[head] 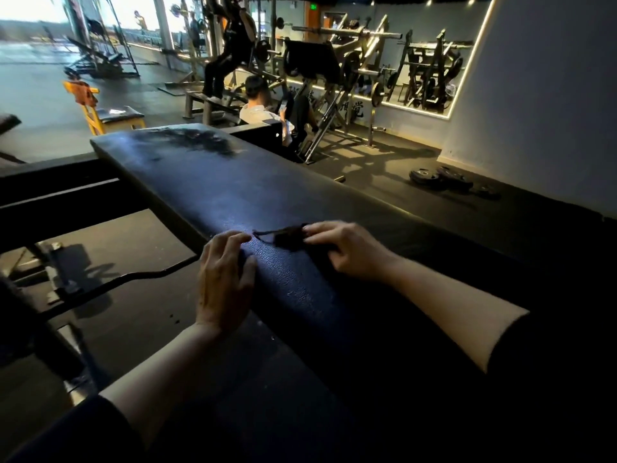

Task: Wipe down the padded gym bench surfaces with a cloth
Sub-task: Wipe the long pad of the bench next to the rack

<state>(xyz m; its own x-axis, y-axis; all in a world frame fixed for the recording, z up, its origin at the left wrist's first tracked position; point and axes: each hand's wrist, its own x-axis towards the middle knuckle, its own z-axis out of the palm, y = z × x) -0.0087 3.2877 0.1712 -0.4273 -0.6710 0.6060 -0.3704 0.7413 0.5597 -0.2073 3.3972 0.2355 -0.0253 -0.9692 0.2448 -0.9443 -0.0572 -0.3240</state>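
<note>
The padded bench (pixel 207 182) runs away from the person, its dark textured surface stretching ahead of both hands toward a far end marked with a darker smeared patch (pixel 197 142). The left hand (pixel 223 279) rests on the bench's left edge, fingers spread and fairly straight, the fingertips laid on the top surface and the thumb lying along the pad; it holds nothing. The right hand (pixel 347 248) sits just beside it on the top of the pad, fingers curled down onto a small dark cloth (pixel 283 237). The cloth lies crumpled between the two hands, with one thin edge trailing toward the left fingertips; whether those fingertips touch it cannot be told in the dim light. Both forearms are bare, with dark sleeves pushed up near the elbows.

To the left of the left hand, below the pad, a curved black bar (pixel 133 279) lies across the bench frame. Far ahead of the hands, a person in a light shirt (pixel 263 108) sits among weight machines. Off to the right of the right hand, weight plates (pixel 447 180) lie on the floor near a wall. A yellow-framed seat (pixel 100 115) stands well ahead on the left.
</note>
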